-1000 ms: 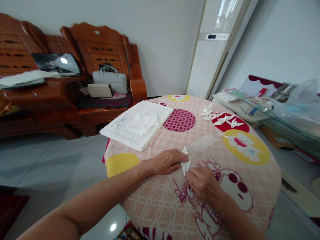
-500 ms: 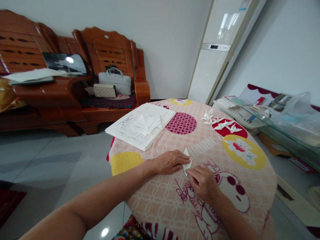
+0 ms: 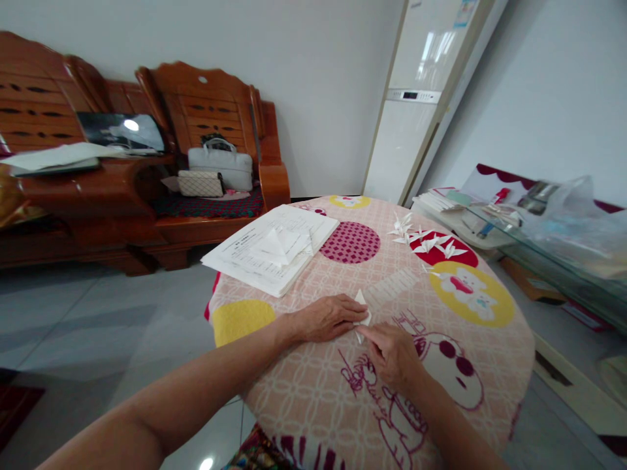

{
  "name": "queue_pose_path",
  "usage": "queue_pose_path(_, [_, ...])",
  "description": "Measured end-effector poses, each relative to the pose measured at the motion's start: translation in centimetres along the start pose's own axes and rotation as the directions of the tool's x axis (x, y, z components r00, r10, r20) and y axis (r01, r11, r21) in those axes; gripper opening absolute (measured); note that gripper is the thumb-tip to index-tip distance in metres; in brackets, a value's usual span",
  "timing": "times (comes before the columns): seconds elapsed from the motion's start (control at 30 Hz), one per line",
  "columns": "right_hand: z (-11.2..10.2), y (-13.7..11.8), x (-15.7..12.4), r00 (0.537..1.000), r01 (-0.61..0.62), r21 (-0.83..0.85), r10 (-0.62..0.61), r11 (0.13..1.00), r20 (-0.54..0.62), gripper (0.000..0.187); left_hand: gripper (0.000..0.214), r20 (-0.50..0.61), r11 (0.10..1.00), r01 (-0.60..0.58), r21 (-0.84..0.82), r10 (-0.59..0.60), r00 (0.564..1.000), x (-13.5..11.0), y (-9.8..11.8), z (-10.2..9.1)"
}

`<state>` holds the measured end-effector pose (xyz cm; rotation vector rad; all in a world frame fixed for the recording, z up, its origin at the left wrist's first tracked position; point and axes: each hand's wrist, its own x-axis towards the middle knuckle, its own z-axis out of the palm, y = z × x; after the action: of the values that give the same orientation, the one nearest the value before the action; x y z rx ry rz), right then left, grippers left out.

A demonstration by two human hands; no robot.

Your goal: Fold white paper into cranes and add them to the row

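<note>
A small folded white paper piece (image 3: pixel 363 312) lies on the round table covered with a pink patterned cloth (image 3: pixel 304 385). My left hand (image 3: pixel 327 318) lies flat on the paper's left side, fingers stretched out, pressing it down. My right hand (image 3: pixel 392 354) is closed in a pinch at the paper's lower right edge, fingertips on the fold. Most of the paper is hidden under the two hands.
A stack of printed sheets (image 3: pixel 264 251) with folded paper on top lies at the table's far left. Several finished white paper cranes (image 3: pixel 428 238) sit at the far right. Wooden chairs with bags (image 3: pixel 219 166) stand behind, a tall white unit (image 3: pixel 411 117) and a cluttered glass table (image 3: pixel 548 228) to the right.
My right hand has slid up along the paper's edge toward the left hand, covering more of the paper. The left hand has stayed pressed on it. The view shifted slightly.
</note>
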<state>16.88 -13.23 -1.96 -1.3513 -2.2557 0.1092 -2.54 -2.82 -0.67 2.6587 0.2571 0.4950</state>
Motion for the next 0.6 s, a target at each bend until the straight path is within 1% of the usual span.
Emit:
queue_pose_path(0.1, [0.01, -0.05, 0.16, 0.999, -0.010, -0.006, 0.010, 1.000, 0.035, 0.033, 0.039, -0.004, 1.000, 0.004, -0.003, -0.004, 1.000, -0.06, 0.01, -0.04])
queue_pose_path(0.3, [0.09, 0.40, -0.35, 1.000, 0.021, 0.064, -0.022, 0.998, 0.017, 0.032, 0.039, 0.000, 1.000, 0.020, -0.012, -0.020, 1.000, -0.08, 0.08, -0.23])
queue_pose_path(0.43, [-0.02, 0.40, -0.51, 0.999, 0.049, 0.109, -0.048, 0.993, -0.011, 0.031, 0.039, 0.006, 1.000, 0.011, -0.006, -0.011, 1.000, -0.01, 0.10, -0.28])
queue_pose_path(0.6, [-0.38, 0.10, -0.37, 0.996, 0.063, 0.232, -0.045, 0.971, -0.080, 0.030, 0.039, 0.007, 1.000, 0.021, 0.007, -0.021, 1.000, -0.02, 0.12, -0.31])
